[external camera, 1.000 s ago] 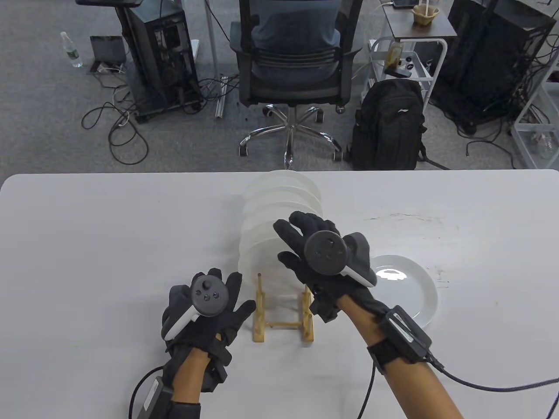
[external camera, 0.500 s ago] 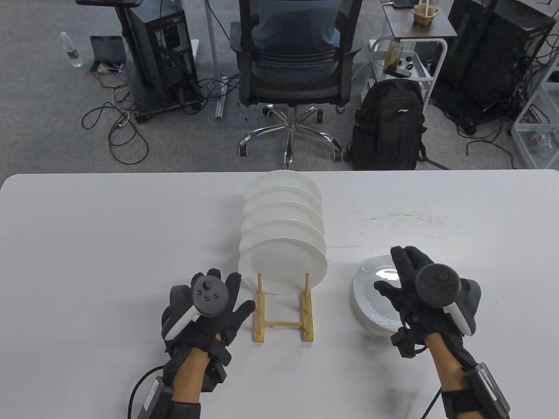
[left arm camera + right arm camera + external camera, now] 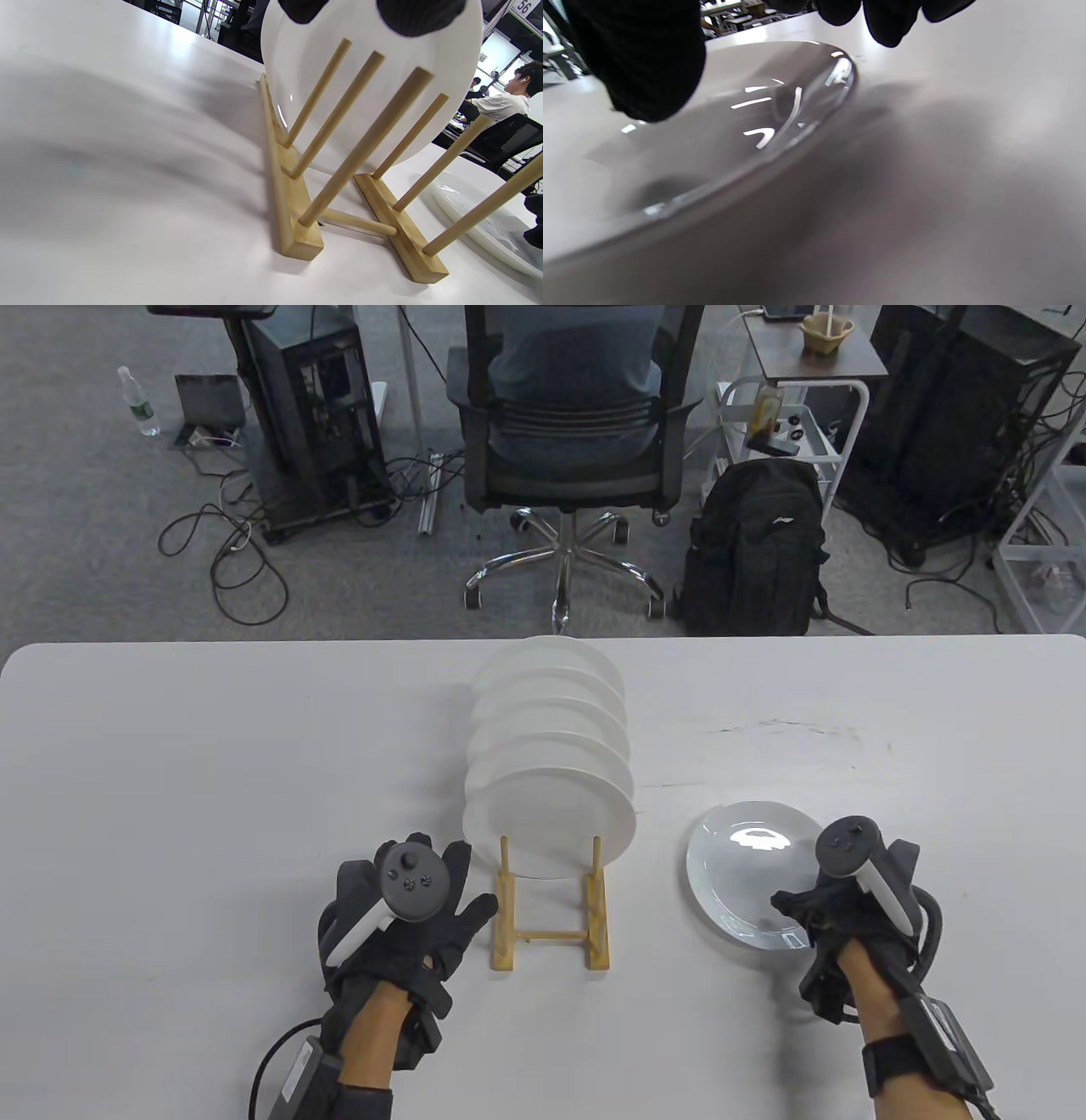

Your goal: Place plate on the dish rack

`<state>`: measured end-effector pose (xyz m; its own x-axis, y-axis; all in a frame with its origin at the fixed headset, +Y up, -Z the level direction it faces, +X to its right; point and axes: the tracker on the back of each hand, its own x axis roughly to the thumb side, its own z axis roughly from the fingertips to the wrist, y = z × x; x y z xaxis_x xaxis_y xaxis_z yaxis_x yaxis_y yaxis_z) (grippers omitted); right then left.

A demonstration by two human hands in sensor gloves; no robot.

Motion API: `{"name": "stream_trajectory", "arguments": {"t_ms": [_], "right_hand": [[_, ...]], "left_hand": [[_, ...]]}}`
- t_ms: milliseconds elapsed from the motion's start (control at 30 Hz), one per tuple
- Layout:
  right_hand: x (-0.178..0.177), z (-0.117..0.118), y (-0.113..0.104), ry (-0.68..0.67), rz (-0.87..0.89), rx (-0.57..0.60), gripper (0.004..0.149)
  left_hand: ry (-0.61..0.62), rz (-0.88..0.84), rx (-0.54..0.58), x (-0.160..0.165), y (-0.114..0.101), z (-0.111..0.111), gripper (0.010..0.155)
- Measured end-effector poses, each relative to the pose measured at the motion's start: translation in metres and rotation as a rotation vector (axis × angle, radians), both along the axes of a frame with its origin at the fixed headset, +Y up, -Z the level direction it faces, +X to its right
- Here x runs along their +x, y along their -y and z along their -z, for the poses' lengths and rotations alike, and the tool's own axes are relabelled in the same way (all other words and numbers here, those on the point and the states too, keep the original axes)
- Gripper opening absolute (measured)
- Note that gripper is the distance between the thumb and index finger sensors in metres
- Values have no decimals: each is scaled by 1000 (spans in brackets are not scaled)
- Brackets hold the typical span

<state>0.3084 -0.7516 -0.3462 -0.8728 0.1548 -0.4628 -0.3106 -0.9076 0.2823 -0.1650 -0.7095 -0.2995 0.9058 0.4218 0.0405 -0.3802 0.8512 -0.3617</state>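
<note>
Right hand (image 3: 848,899) sits at the near-right rim of the plate (image 3: 747,865), thumb over the edge and the other fingers curled by the rim. Whether it's actually gripping yet I can't tell; the wrist view is too blurry. The plate lies flat on the table (image 3: 212,780), well right of the rack (image 3: 551,916).

To do this bit well I'd get fingers properly under the rim before lifting — glazed plate, cloth glove, likely slippery — then tip it upright and drop it between the free front pegs (image 3: 335,114).

Left hand (image 3: 399,916) is open, fingers spread, just left of the rack and holding nothing; handy for steadying it. Rack's already got a row of plates (image 3: 551,729) behind those pegs, so the main risk is clipping the front one.
</note>
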Motion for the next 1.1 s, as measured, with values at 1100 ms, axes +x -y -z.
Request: {"name": "stream_trajectory", "arguments": {"t_ms": [1100], "right_hand": [[42, -35, -93, 188, 475, 502, 59]], "left_hand": [[17, -4, -16, 3, -2, -1, 79]]}}
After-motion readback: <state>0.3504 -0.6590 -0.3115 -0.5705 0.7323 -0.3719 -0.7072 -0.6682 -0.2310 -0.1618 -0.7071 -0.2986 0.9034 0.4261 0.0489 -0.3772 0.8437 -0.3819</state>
